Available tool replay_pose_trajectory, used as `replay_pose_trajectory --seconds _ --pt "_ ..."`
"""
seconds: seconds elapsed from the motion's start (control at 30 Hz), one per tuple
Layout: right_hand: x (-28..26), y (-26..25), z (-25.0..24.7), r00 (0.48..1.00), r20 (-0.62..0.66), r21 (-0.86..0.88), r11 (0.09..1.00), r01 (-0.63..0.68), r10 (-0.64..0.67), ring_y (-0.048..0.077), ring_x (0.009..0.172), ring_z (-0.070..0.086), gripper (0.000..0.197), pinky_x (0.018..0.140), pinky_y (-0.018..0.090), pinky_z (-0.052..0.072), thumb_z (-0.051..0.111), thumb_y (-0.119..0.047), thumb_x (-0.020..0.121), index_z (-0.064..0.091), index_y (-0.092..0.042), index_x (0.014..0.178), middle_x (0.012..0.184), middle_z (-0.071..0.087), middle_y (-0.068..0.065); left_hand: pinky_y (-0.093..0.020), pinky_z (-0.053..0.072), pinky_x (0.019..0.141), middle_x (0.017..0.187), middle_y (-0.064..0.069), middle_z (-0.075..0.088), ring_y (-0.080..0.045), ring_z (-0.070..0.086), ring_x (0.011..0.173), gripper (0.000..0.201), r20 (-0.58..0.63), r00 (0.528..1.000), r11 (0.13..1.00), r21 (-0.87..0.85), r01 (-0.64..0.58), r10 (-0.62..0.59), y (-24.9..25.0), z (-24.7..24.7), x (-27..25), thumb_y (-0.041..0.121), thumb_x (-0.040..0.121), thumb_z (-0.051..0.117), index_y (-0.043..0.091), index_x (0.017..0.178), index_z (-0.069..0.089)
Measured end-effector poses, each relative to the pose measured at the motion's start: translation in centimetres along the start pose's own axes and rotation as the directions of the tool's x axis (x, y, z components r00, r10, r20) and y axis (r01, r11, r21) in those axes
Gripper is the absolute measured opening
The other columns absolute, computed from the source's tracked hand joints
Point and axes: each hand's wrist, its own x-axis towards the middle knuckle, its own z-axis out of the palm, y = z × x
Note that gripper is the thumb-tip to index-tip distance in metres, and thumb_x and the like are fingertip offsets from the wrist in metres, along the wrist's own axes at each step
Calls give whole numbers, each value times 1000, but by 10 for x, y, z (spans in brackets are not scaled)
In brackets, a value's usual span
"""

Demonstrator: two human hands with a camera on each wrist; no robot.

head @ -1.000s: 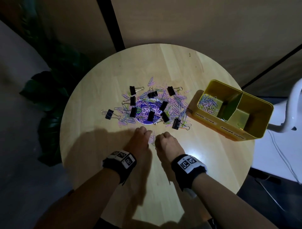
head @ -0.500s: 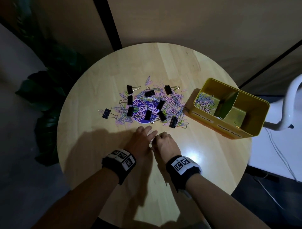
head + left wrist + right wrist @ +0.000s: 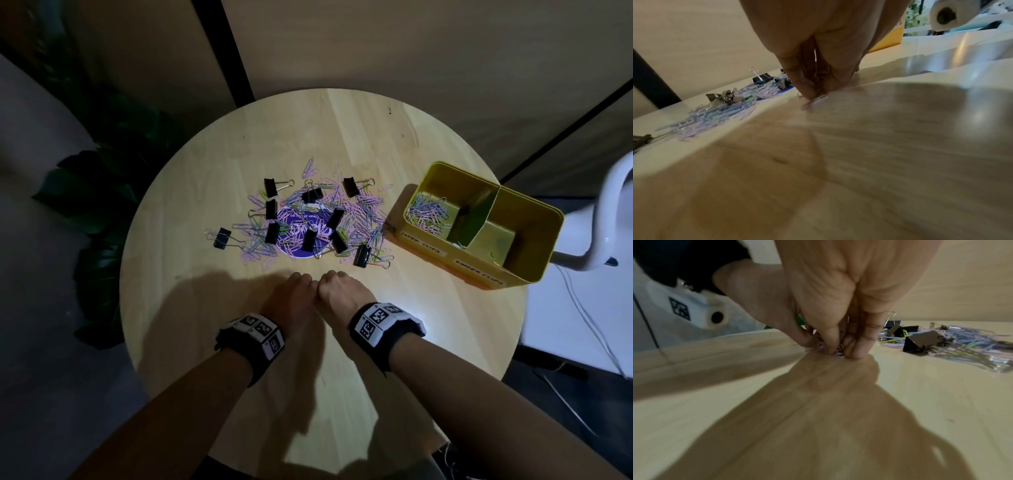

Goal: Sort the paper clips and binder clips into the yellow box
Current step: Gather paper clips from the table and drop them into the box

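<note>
Pinching a small bunch of paper clips (image 3: pixel 838 348) against the table (image 3: pixel 205 308), the right hand (image 3: pixel 339 291) and left hand (image 3: pixel 291 294) meet knuckle to knuckle, fingers curled on the bunch. Best, I judge, to gather tight before lifting so none drop. Beyond lies the main pile (image 3: pixel 356 212) with binder clips (image 3: pixel 311 195); the yellow box (image 3: pixel 534 240) stands to the right, paper clips already in its left compartment.

The room is dim, with light pooling on the counter (image 3: pixel 342 137) and dark corners all round. Long shadows fall toward the viewer. Both wrist views are blurred and bend strongly at their edges.
</note>
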Motion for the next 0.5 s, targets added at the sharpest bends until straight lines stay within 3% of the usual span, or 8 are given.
replay_pose_trajectory --seconds 0.07,0.1,0.2,0.3,0.4,0.5 --pt "2 0 2 999 -16 -42 998 -42 42 34 105 54 27 86 41 43 38 -15 97 55 -2 113 114 57 18 -37 52 62 72 -11 59 -31 59 70 17 -9 999 998 -44 39 -40 -5 2 1 13 74 40 7 76 56" --pt "3 1 3 998 -23 -53 997 -64 63 33 107 52 28 87 40 42 37 -17 98 54 -2 114 116 56 17 -33 49 61 66 -8 58 -28 59 63 13 -64 998 997 -74 17 -22 -8 4 -1 13 72 45 10 72 57" --pt "6 5 6 997 -17 -21 997 -72 71 34 110 50 31 89 40 42 34 -19 100 53 -1 116 118 54 18 -32 37 68 69 -6 58 -26 58 63 20 -214 976 998 -48 -52 40 -8 7 -9 16 78 43 11 75 62" --pt "8 7 10 999 -14 -19 999 -45 45 34 109 52 30 91 40 43 34 -17 100 53 0 117 117 55 19 -32 37 67 69 -7 58 -24 56 66 24 -264 963 995 -96 23 -47 -8 8 -10 17 77 41 9 76 64" --pt "6 10 13 1000 3 -24 1000 -13 13 34 105 55 24 90 39 44 40 -13 97 53 -1 114 112 57 18 -28 41 59 64 -4 56 -21 56 61 25 -130 989 986 -160 54 -75 2 -4 -10 15 68 36 13 65 60" --pt "5 14 13 999 23 -57 997 42 -40 33 103 55 22 91 39 45 45 -7 93 53 0 112 111 59 17 -28 32 60 55 0 53 -17 54 51 29 -80 992 991 -102 85 -94 13 -21 -9 8 61 29 16 56 57"
